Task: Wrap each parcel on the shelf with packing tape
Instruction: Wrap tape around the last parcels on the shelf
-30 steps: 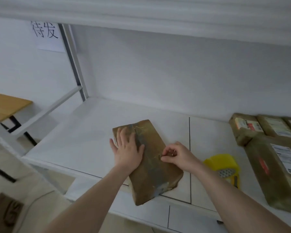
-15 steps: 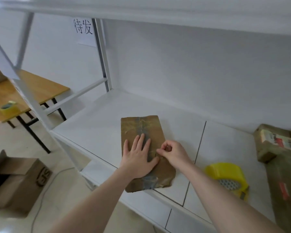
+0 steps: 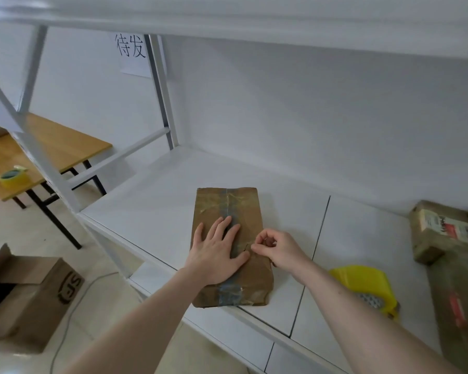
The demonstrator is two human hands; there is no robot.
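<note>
Parcel [image 3: 229, 225] middle under hands, right pinch [image 3: 257, 245] perhaps on tape.

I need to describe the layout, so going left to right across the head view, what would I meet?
Yellow tape roll → cardboard box → left hand → right hand → yellow tape dispenser → labelled parcel.

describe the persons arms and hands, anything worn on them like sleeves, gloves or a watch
Both forearms are bare as far as the picture shows, with no sleeve in view. The left hand and the right hand are bare too: no gloves, and no watch, bracelet or ring visible on the wrists or fingers. No markings or bandages can be seen on either arm.
</note>
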